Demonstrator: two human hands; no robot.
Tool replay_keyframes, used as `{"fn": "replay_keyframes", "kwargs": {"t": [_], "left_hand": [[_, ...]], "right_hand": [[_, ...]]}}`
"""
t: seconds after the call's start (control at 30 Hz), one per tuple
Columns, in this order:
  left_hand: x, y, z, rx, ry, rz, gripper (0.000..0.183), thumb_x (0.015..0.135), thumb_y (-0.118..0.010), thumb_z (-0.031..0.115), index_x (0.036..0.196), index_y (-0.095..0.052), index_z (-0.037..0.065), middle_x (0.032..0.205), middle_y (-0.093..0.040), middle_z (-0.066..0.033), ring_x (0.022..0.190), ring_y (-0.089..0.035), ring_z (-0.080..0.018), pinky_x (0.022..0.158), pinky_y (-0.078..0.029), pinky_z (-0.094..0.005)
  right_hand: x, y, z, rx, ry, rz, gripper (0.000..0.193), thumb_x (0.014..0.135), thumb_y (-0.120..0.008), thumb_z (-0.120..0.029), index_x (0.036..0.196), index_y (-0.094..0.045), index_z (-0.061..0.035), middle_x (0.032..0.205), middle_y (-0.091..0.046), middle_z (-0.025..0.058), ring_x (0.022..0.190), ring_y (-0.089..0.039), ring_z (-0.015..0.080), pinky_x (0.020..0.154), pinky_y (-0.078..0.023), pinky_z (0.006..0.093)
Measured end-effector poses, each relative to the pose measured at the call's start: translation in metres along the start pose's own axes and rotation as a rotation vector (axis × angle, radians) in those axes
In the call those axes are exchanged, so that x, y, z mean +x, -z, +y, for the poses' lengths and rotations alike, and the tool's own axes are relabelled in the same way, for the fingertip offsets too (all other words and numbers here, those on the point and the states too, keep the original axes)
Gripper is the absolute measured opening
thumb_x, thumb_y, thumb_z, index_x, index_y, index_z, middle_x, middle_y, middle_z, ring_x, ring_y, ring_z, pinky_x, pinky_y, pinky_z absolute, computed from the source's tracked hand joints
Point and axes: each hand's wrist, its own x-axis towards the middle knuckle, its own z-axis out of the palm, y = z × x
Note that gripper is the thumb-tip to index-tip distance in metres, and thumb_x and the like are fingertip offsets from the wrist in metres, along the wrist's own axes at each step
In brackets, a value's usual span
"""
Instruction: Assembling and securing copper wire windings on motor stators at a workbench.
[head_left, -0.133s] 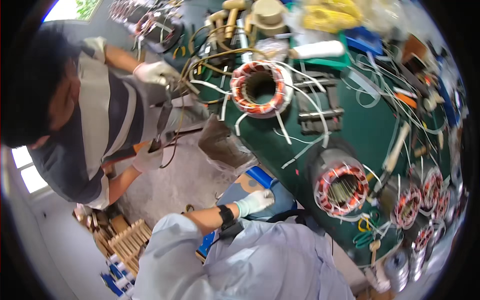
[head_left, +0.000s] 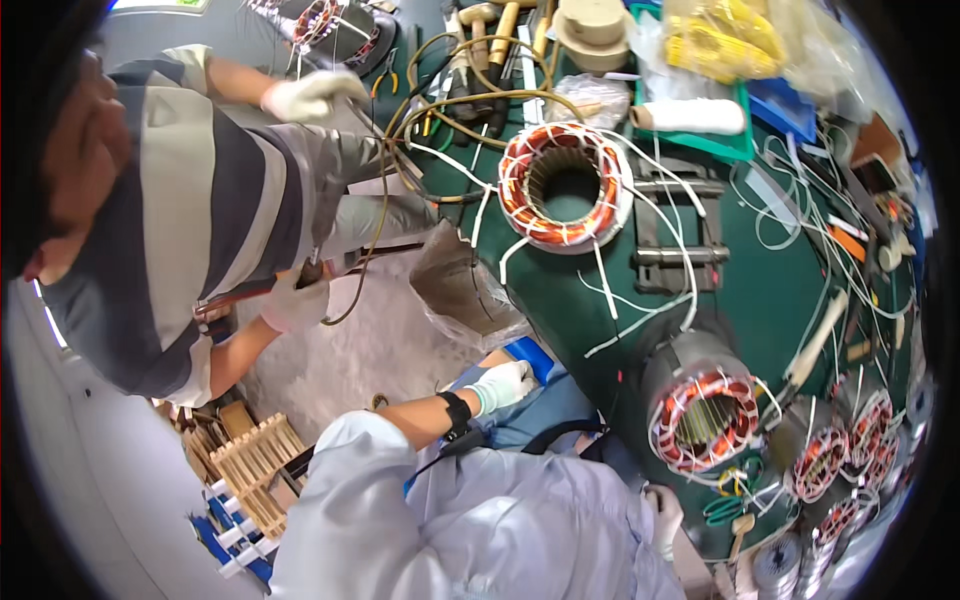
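Note:
My left hand (head_left: 503, 388), in a white knit glove with a black band at the wrist, rests on my blue-trousered thigh. Its fingers are curled, and nothing shows in them. Beside it is a bright blue flat piece (head_left: 528, 360). My right hand (head_left: 663, 520), also gloved, hangs low by my right side at the table's edge, with its fingers mostly hidden. Closest to it on the table is a motor stator (head_left: 703, 420) lying on its side, copper windings laced in white. Another wound stator (head_left: 517, 195) stands further back, with white sleeved leads spread around it.
At the left a co-worker holds a tool in one gloved hand (head_left: 298, 298); the other (head_left: 312, 97) is near brown cable loops. The green table (head_left: 570, 310) carries a metal cradle (head_left: 680, 255), mallets, a white roll (head_left: 690, 116), scissors (head_left: 735, 480) and several smaller stators (head_left: 822, 463).
The whole view has shifted, with the table things now further right. My right hand has come into sight. The co-worker's upper hand has lifted away from the tool; my left hand stays on my thigh.

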Motion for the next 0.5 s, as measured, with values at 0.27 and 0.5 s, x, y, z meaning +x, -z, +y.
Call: {"fn": "replay_keyframes", "kwargs": {"t": [0.27, 0.5], "left_hand": [[0.131, -0.077, -0.093, 0.802, 0.042, 0.017, 0.025, 0.087, -0.060, 0.021, 0.106, -0.072, 0.011, 0.117, -0.070, -0.0090, 0.109, -0.067, -0.0290, 0.081, -0.058, -0.0449], [0.207, -0.095, -0.073, 0.596, -0.618, 0.318, 0.026, 0.092, -0.054, 0.019, 0.109, -0.073, 0.011, 0.112, -0.071, -0.0131, 0.104, -0.066, -0.0340, 0.091, -0.052, -0.0424]], "right_hand": [[0.045, -0.005, 0.105, -0.145, 0.071, -0.051, 0.060, 0.084, -0.077, -0.028, 0.134, -0.056, -0.0031, 0.120, -0.068, 0.0187, 0.117, -0.064, 0.0294, 0.102, -0.050, 0.0476], [0.042, 0.016, 0.135, -0.374, 0.061, 0.200, 0.055, 0.083, -0.076, -0.024, 0.130, -0.058, -0.0033, 0.114, -0.067, 0.0172, 0.108, -0.063, 0.0304, 0.095, -0.050, 0.0487]]}}
